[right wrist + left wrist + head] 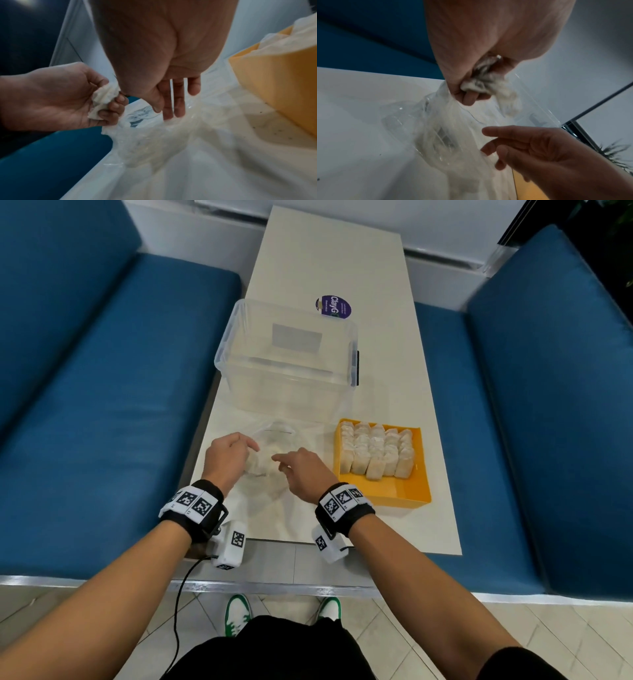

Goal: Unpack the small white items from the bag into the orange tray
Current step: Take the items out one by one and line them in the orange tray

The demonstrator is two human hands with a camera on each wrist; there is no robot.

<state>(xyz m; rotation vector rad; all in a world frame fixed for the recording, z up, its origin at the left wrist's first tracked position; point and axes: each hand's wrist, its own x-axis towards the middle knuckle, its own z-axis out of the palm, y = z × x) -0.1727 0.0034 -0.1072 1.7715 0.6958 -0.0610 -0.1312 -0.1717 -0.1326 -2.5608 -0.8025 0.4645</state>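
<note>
A clear plastic bag lies crumpled on the white table between my hands. My left hand has its fingers curled round a small white item, which also shows bunched in its palm in the left wrist view, right at the bag's edge. My right hand hovers beside it with fingers straight and spread, tips touching the bag film, holding nothing. The orange tray stands to the right with several small white items packed upright in rows at its far end.
A clear lidded storage box stands behind the bag, a purple round label beyond it. Blue bench cushions flank the narrow table on both sides. The table's near edge runs just under my wrists.
</note>
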